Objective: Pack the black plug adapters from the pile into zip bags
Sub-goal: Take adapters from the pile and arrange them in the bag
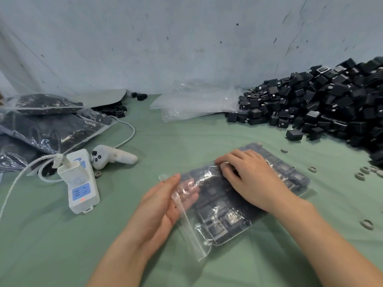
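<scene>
Plug adapters (213,195), black, lie in flat rows inside a clear zip bag (234,224) on the green-covered counter (62,245), near centre, under the 2 hands.

Left hand (163,206): fingers straight and pressed together, tips showing through the film at the bag's mouth end. Cannot tell whether they are inside the bag or under it. The zip strip runs along that end, just beside the palm.

Right hand (250,179): palm down on top of the bag, fingers bent at the tips, pressing the film onto the adapters. No pinch plainly seen.

Outward, right: big pile (323,104) of loose black adapters against the backdrop, a few strays at its near edge. Several pale rings (366,224) scattered on the cloth near pile and bag.

Far centre: stack of empty bags (196,104), clear, lying flat, reaching the pile's left edge.

Left: 3 or more filled bags (51,129) heaped on each other, dark contents. Near them a white power strip (83,183) with blue socket panels, 1 red light lit, a white plug seated at its far end. Markings on its face are too blurred to read. White handheld controller (113,157) just beside it, with small print on the grip, unreadable. White cable (128,129) loops behind.

Grey-blue sheet (186,38), stained, hangs behind everything.
</scene>
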Tool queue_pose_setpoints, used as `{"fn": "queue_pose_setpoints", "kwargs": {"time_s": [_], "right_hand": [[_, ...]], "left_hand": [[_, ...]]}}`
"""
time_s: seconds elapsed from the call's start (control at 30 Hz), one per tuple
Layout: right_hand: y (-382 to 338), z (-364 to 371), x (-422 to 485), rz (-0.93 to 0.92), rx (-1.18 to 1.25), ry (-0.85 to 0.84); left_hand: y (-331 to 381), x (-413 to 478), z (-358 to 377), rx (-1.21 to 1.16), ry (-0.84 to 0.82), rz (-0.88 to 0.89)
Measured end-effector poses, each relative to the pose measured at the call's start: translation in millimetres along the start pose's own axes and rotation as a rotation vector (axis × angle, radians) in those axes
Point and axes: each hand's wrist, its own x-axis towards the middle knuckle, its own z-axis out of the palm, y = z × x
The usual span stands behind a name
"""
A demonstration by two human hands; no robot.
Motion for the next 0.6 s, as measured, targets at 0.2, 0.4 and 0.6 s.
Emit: {"fn": "queue_pose_setpoints", "kwargs": {"time_s": [0.2,0.4,0.6], "right_hand": [[-5.9,1.0,-1.6,-0.053,-0.012,-0.046],[-8.2,5.0,-2.6,-0.094,-0.046,-0.076],[-8.1,8.0,-1.9,-0.135,-0.071,-0.118]], "left_hand": [[0.1,3.7,0.0,0.048,-0.02,0.007],[0.0,-0.2,9.2,-0.039,-0.111,0.001],[2.9,-0.5,8.0,-0.071,-0.165,-0.086]]}}
